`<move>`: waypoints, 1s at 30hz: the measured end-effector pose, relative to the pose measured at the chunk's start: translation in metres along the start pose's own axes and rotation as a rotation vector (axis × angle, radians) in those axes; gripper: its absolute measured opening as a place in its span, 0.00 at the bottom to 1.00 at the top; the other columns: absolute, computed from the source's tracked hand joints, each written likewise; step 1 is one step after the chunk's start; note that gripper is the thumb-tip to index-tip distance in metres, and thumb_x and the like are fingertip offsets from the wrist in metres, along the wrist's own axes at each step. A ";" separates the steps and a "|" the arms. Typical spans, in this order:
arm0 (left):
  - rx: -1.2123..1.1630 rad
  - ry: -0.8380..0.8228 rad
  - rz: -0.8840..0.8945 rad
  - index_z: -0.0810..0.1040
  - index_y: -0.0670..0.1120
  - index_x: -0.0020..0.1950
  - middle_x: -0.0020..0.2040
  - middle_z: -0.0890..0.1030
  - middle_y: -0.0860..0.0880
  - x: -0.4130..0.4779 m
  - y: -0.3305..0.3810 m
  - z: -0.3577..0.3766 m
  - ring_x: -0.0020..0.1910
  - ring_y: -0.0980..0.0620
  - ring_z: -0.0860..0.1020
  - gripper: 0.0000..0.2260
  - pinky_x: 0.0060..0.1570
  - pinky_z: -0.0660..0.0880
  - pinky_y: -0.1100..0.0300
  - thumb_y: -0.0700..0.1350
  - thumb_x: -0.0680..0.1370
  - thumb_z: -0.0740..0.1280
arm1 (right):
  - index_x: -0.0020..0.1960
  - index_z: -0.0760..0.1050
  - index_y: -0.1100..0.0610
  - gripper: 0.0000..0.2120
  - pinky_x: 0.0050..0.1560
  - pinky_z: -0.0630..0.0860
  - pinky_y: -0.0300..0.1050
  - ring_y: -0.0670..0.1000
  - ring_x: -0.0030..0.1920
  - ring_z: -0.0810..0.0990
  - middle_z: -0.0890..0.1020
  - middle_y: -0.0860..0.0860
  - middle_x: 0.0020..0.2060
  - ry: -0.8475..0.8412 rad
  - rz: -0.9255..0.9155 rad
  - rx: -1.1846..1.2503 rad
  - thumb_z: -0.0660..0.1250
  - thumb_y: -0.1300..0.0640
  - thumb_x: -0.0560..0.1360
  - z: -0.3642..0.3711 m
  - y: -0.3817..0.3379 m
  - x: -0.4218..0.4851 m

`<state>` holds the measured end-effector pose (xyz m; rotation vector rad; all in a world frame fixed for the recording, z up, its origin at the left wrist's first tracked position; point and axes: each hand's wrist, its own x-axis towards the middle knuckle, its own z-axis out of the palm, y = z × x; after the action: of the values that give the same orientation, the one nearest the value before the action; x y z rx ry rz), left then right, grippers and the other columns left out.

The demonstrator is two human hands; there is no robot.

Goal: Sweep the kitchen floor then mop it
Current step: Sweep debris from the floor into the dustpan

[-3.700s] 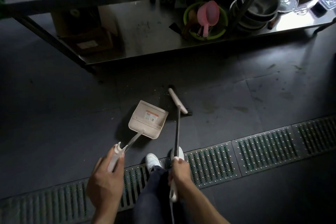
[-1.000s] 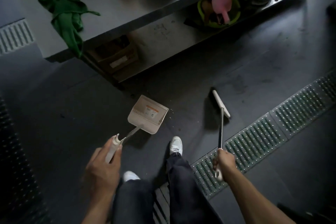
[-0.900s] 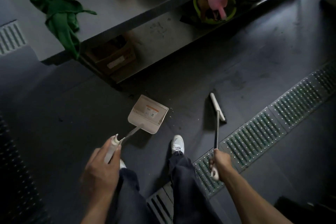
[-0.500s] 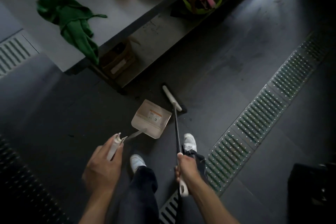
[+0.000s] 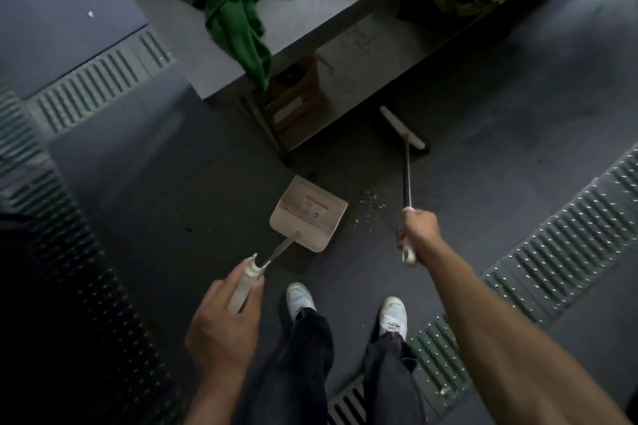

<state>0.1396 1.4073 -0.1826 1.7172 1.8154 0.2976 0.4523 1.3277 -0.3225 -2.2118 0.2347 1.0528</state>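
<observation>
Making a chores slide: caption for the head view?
Left hand holds the dustpan; right hand reaches the broom beyond crumbs scattered beside the dustpan.

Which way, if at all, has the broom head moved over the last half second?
Yes. The broom head has swung away from the dustpan, forward to the edge of the table's lower shelf. Crumbs lie on the floor in the gap it left.
</observation>
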 end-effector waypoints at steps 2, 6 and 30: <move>0.017 0.030 0.009 0.83 0.61 0.61 0.42 0.78 0.61 -0.003 -0.005 0.005 0.43 0.59 0.76 0.14 0.44 0.70 0.60 0.54 0.75 0.74 | 0.35 0.77 0.62 0.16 0.34 0.80 0.56 0.61 0.28 0.81 0.81 0.60 0.26 -0.046 -0.011 -0.087 0.58 0.51 0.71 0.015 -0.005 0.019; 0.045 0.063 -0.033 0.83 0.61 0.62 0.43 0.80 0.58 -0.018 -0.013 0.008 0.43 0.56 0.78 0.14 0.44 0.70 0.59 0.55 0.76 0.73 | 0.43 0.79 0.63 0.19 0.43 0.83 0.55 0.63 0.38 0.84 0.84 0.63 0.35 -0.156 -0.088 -0.320 0.54 0.51 0.73 0.030 0.005 0.003; -0.062 0.175 -0.130 0.82 0.59 0.63 0.45 0.78 0.58 -0.133 0.006 -0.005 0.45 0.53 0.77 0.14 0.47 0.70 0.58 0.55 0.77 0.71 | 0.34 0.73 0.59 0.17 0.33 0.78 0.56 0.60 0.24 0.78 0.77 0.56 0.21 -0.176 -0.121 -0.334 0.57 0.53 0.77 -0.128 0.087 -0.059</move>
<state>0.1371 1.2817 -0.1387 1.5643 2.0120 0.4566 0.4569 1.1728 -0.2633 -2.3694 -0.1628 1.2841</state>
